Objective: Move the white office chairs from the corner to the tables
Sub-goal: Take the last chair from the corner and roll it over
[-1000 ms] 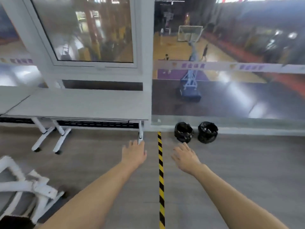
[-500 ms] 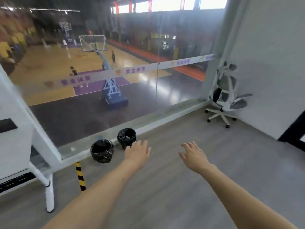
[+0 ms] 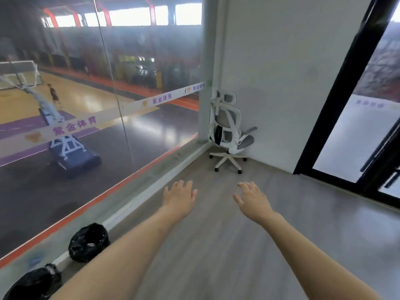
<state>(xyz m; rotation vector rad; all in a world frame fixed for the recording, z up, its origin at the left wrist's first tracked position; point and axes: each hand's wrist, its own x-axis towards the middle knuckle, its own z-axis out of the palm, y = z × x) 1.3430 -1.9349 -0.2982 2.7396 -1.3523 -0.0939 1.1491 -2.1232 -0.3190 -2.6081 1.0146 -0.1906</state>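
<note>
1. Head view showed the white office chair (image 3: 229, 135) tucked in the corner, well beyond both grips.
2. My left hand (image 3: 179, 197) and right hand (image 3: 252, 199) were open, empty.
3. Risk: yanking it might knock its casters against the wall.

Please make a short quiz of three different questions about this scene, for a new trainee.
1. True or false: the left hand grips the white mesh-backed office chair.
2. Where does that chair stand? A) beside a table B) in the corner, by the white wall C) on the court
3. What stands by the glass wall, low on the left?

Key: 1 false, both it and the right hand are empty. 2 B. 3 two black bag-lined bins.
</note>
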